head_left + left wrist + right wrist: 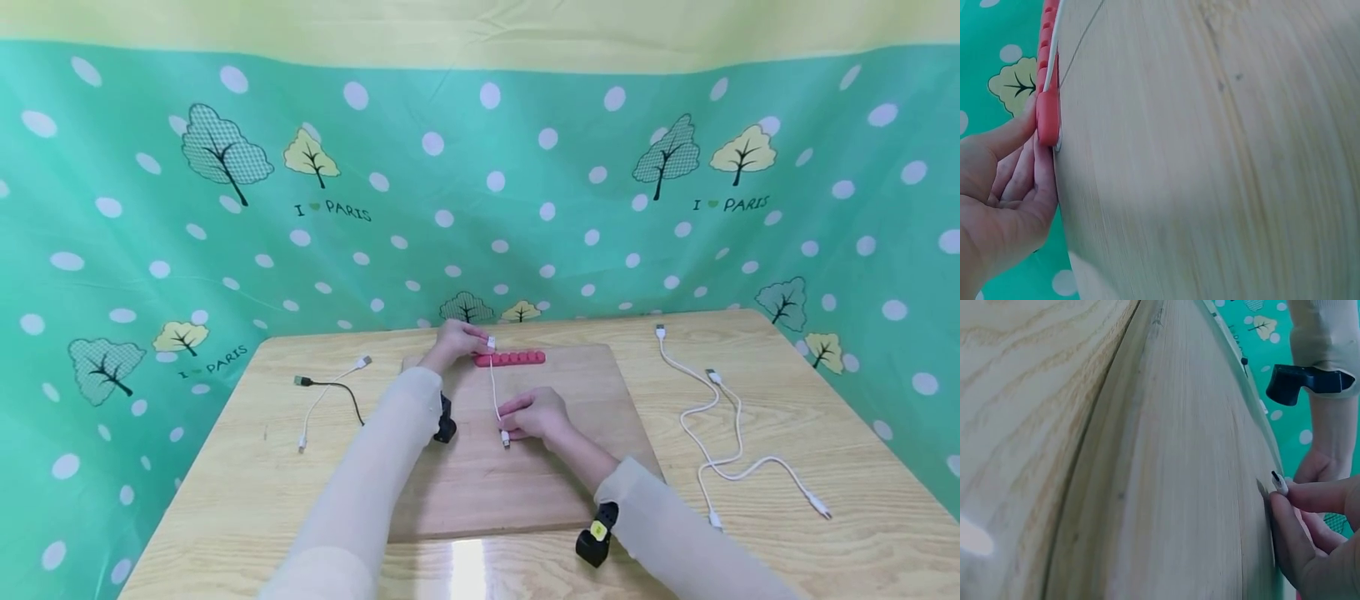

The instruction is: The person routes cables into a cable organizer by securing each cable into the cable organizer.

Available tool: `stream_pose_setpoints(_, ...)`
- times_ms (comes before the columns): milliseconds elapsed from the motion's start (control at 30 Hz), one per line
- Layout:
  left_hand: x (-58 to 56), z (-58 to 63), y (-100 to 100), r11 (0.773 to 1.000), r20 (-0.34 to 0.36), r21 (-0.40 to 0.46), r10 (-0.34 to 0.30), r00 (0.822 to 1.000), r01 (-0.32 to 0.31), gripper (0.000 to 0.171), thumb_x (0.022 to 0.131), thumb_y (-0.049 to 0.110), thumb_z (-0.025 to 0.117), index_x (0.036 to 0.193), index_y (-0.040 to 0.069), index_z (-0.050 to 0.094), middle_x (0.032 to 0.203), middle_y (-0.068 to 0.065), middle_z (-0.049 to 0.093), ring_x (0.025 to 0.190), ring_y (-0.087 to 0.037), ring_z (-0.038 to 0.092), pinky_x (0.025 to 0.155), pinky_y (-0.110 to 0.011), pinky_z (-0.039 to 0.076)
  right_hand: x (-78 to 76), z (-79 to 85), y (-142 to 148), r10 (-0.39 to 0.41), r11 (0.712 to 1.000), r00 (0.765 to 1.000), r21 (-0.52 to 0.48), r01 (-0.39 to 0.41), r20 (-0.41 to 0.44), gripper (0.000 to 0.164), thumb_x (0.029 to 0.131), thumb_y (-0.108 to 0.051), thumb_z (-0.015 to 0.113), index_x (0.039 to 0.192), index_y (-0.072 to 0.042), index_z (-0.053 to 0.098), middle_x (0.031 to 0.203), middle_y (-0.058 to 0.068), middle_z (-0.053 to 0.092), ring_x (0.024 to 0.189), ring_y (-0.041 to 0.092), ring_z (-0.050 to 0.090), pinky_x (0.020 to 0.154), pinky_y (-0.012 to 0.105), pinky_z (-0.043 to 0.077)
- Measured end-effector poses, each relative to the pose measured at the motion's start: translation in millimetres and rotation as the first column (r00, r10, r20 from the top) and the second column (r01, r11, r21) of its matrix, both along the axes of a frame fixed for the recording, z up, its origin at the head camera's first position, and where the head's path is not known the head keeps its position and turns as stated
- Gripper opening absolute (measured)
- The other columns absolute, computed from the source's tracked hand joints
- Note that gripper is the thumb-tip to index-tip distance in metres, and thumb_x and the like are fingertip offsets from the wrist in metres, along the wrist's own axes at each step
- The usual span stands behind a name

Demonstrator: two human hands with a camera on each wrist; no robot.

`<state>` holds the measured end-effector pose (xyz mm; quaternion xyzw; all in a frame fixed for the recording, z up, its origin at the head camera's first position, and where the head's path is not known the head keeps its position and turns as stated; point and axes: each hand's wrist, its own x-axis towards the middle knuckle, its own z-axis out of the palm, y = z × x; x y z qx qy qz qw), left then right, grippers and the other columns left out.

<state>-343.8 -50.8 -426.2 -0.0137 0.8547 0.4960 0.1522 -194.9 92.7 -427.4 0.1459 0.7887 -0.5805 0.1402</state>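
A red cable holder [517,358] with a row of slots lies near the back edge of a wooden board [525,492]. My left hand [456,340] grips its left end, thumb on one side and fingers curled at the other in the left wrist view. A short white USB cable [493,385] crosses the holder's end slot [1049,78], its USB plug [491,342] beyond the holder beside the left fingertips. Nearer the front, my right hand [538,412] pinches the cable close to its small connector [1279,482], which points forward from the fingers.
Left of the board, a white cable [315,408] and a short black cable [330,383] lie crossed on the table [247,483]. Two longer white cables [701,408] tangle on the right. A patterned green curtain [450,200] hangs behind and at the sides.
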Motion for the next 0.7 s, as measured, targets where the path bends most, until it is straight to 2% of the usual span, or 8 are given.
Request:
stream_pose_setpoints(167, -1.3, -0.7, -1.4, 1.000, 0.019, 0.014, -0.023, 1.000, 0.023, 0.037, 0.075, 0.008, 0.083, 0.110, 0.005, 0.073, 0.118, -0.016, 0.072, 0.108, -0.025, 0.068, 0.090, -0.027, 0.059, 0.2, -0.8, 1.2, 0.016, 1.000, 1.000, 0.015, -0.016, 0.008, 0.018, 0.077, 0.007, 0.076, 0.095, 0.005, 0.075, 0.091, 0.020, 0.075, 0.071, 0.016, 0.074, 0.065, 0.028, 0.064)
stream_pose_setpoints(333, -2.2, -0.8, -2.8, 1.000, 0.029, 0.013, -0.026, 0.999, 0.026, 0.033, 0.076, 0.010, 0.083, 0.108, 0.007, 0.075, 0.115, -0.014, 0.073, 0.104, -0.022, 0.070, 0.090, -0.026, 0.058, 1.0, -2.0, 1.1, 0.026, 1.000, 0.999, 0.009, -0.026, -0.026, 0.018, 0.076, 0.008, 0.076, 0.094, 0.006, 0.075, 0.088, 0.020, 0.075, 0.066, 0.016, 0.073, 0.063, 0.028, 0.064)
stream_pose_setpoints(500, -2.0, -1.0, -0.7, 1.000, 0.019, 0.018, -0.003, 1.000, 0.003, 0.032, 0.074, 0.008, 0.083, 0.106, 0.007, 0.075, 0.113, -0.013, 0.075, 0.100, -0.021, 0.071, 0.086, -0.024, 0.058, 1.8, -0.5, 0.9, 0.028, 0.996, 0.997, 0.090, -0.022, -0.066, 0.016, 0.074, 0.006, 0.078, 0.090, 0.003, 0.076, 0.082, 0.017, 0.076, 0.063, 0.015, 0.073, 0.061, 0.028, 0.063)
stream_pose_setpoints(700, -2.9, -2.3, -0.6, 1.000, 0.019, 0.001, -0.002, 1.000, 0.002, 0.033, 0.074, 0.009, 0.083, 0.106, 0.008, 0.075, 0.114, -0.012, 0.074, 0.104, -0.023, 0.070, 0.089, -0.025, 0.058, 1.5, 0.0, 1.9, 0.050, 0.984, 0.996, 0.173, -0.038, -0.068, 0.015, 0.073, 0.003, 0.081, 0.087, -0.001, 0.078, 0.081, 0.014, 0.077, 0.062, 0.013, 0.073, 0.060, 0.026, 0.062)
